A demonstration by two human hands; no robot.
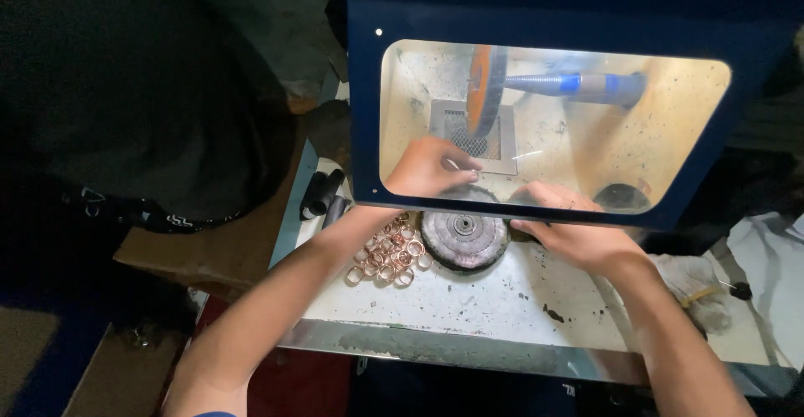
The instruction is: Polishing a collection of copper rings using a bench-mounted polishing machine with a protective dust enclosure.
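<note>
My left hand (pixel 429 168) reaches under the blue hood (pixel 536 15) and shows through its clear window, fingers pinched on a small ring just below the orange polishing wheel (pixel 484 89). My right hand (pixel 574 231) rests on the white bench (pixel 502 300), fingers curled under the hood's lower edge; what it grips is hidden. A pile of copper-coloured rings (pixel 387 254) lies on the bench beside my left forearm. A round grey buffing disc (pixel 463 237) lies flat between my hands.
The wheel sits on a spindle with a blue sleeve (pixel 586 84). Black cylinders (pixel 322 195) lie at the bench's left edge. A white work glove (pixel 695 287) lies at the right. A metal mesh grate (pixel 473 136) is behind the wheel.
</note>
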